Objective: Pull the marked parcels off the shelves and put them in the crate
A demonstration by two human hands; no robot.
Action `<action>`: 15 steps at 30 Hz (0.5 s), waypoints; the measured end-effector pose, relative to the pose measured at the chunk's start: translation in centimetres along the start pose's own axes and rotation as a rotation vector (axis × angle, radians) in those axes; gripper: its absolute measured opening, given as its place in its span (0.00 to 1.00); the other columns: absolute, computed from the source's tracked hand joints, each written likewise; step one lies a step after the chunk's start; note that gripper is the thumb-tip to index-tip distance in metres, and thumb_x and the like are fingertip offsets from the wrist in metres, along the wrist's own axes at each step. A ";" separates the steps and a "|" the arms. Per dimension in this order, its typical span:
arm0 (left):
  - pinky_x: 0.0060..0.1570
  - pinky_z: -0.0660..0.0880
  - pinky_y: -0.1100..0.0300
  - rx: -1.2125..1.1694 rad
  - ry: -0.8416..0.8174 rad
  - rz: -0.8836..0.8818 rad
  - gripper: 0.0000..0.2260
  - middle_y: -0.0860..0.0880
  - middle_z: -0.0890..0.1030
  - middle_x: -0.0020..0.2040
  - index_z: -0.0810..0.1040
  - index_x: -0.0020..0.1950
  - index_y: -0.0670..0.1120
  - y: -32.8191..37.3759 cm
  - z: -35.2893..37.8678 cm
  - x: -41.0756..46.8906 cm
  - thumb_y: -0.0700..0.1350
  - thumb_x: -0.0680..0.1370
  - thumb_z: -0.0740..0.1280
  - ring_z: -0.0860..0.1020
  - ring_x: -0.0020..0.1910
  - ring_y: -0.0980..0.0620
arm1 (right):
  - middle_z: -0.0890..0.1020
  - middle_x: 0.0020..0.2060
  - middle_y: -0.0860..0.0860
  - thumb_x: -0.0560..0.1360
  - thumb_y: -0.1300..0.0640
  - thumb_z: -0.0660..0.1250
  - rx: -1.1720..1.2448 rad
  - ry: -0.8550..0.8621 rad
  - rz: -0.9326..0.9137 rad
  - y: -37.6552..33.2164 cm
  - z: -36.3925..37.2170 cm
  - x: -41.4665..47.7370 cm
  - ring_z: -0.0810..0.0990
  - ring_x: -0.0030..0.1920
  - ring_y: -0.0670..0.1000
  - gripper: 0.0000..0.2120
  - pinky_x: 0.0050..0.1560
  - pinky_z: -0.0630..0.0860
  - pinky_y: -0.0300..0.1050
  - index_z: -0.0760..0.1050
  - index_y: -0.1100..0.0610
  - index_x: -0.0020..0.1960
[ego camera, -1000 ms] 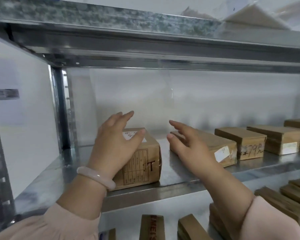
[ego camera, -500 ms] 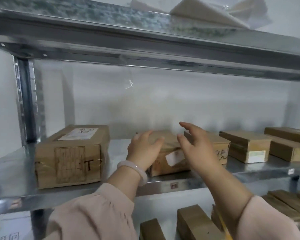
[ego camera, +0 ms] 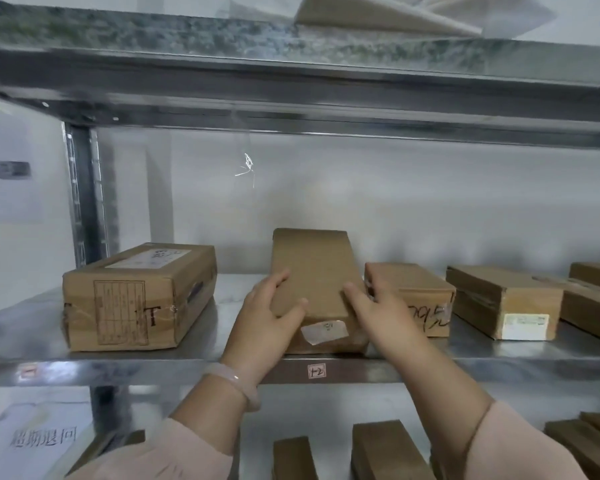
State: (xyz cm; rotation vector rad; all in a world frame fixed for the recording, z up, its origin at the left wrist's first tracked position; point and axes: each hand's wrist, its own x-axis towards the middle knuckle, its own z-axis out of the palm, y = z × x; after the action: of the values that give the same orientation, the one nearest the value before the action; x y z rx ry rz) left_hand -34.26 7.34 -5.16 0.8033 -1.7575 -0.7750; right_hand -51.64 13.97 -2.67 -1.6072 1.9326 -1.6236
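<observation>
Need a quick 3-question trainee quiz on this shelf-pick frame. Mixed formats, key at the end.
1. True or false: the left hand rests on the parcel marked T.
2. Who holds the middle parcel, the one with the white sticker on its front?
A) the left hand alone
B) the left hand and the right hand, one at each side
C) no hand
3. Fill in: the bracelet is on the ___ wrist.

Key: 1 false; 2 B; 3 left.
</observation>
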 end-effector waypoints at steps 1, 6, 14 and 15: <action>0.65 0.67 0.65 0.004 0.024 0.049 0.21 0.59 0.70 0.66 0.69 0.66 0.64 0.0 0.1 -0.6 0.53 0.74 0.69 0.68 0.62 0.69 | 0.67 0.73 0.48 0.77 0.46 0.63 0.037 -0.024 0.016 0.0 0.1 0.0 0.65 0.72 0.50 0.31 0.73 0.62 0.52 0.58 0.53 0.77; 0.70 0.67 0.51 -0.009 0.069 0.061 0.26 0.55 0.66 0.72 0.67 0.68 0.65 0.1 -0.2 -1.2 0.50 0.73 0.70 0.66 0.70 0.57 | 0.76 0.65 0.44 0.78 0.50 0.63 0.204 -0.051 -0.010 -0.5 0.1 -1.3 0.76 0.62 0.43 0.24 0.63 0.73 0.45 0.65 0.44 0.72; 0.72 0.62 0.51 0.157 0.165 0.148 0.28 0.55 0.65 0.73 0.65 0.70 0.69 2.6 -1.2 -0.3 0.55 0.72 0.68 0.62 0.72 0.52 | 0.73 0.66 0.36 0.81 0.53 0.60 0.428 0.055 -0.138 -1.4 0.0 -2.3 0.69 0.65 0.33 0.19 0.66 0.66 0.36 0.68 0.38 0.69; 0.72 0.62 0.54 0.140 0.166 0.172 0.27 0.55 0.64 0.73 0.65 0.68 0.71 2.9 -1.4 -0.3 0.53 0.73 0.69 0.62 0.72 0.54 | 0.74 0.64 0.35 0.81 0.54 0.59 0.458 0.078 -0.151 -1.2 0.0 -2.2 0.70 0.64 0.33 0.18 0.64 0.67 0.34 0.70 0.38 0.68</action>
State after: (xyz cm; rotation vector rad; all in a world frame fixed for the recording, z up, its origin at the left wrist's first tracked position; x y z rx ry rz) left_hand -33.32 9.03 -2.63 0.7743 -1.7181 -0.4625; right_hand -50.02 15.88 -2.78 -1.5413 1.3526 -2.0283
